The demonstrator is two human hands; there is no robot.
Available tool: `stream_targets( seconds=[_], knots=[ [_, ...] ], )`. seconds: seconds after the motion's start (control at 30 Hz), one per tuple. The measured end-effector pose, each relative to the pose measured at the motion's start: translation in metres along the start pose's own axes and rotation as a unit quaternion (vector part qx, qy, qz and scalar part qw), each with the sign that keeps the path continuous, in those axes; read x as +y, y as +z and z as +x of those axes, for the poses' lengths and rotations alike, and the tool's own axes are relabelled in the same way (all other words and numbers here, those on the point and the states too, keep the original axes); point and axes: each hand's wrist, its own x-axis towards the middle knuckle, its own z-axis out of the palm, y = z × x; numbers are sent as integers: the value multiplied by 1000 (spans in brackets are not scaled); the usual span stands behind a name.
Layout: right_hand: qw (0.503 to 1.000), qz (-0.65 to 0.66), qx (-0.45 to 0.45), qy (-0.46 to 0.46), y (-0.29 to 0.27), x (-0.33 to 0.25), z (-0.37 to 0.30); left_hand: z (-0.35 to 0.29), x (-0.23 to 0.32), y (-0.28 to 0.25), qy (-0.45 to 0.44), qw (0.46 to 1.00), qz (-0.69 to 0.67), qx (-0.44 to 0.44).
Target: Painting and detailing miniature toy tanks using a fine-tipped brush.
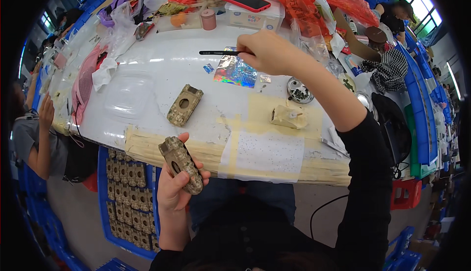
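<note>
My left hand (172,190) is wrapped round a camouflage-painted toy tank hull (180,163), tilted above the table's near edge, its round opening showing. Out over the table, my right hand (267,52) pinches slim black tweezers (216,52); their blunt end points left, and their tips are hidden. Beneath the tweezers lies a shiny holographic sticker sheet (236,72), with a small cut piece (208,68) beside it. A second camouflage hull (185,105) rests on the white tabletop between my hands. Right of it is a tape-covered block (289,117) with a small peg on top.
Small dark parts lie in a round metal dish (299,90) under my right forearm. Dotted white paper (262,157) is taped at the front edge. Below left, a blue crate (104,192) holds rows of hulls. Bags, boxes and a red-edged phone (244,0) crowd the back.
</note>
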Motion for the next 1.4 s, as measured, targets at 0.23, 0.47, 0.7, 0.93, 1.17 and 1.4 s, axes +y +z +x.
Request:
stream_targets(
  seconds=[0.23, 0.47, 0.7, 0.93, 1.17, 1.4],
  knots=[
    [907, 330, 243, 92, -65, -25, -116, 18, -10, 16, -22, 1000, 17, -14],
    [782, 337, 521, 68, -55, -30, -201, 24, -17, 31, -38, 998, 28, -39],
    [755, 309, 572, 88, -30, -48, -219, 19, -12, 36, -39, 996, 61, -45],
    [810, 157, 553, 119, -3, -61, -223, 21, -18, 45, -64, 991, -103, -58],
    [845, 92, 499, 165, 4, -72, -220, 20, -30, 40, -66, 987, -124, -80],
    [842, 102, 501, 174, 9, -74, -217, 20, -37, 36, -49, 981, -151, -115]
  ],
)
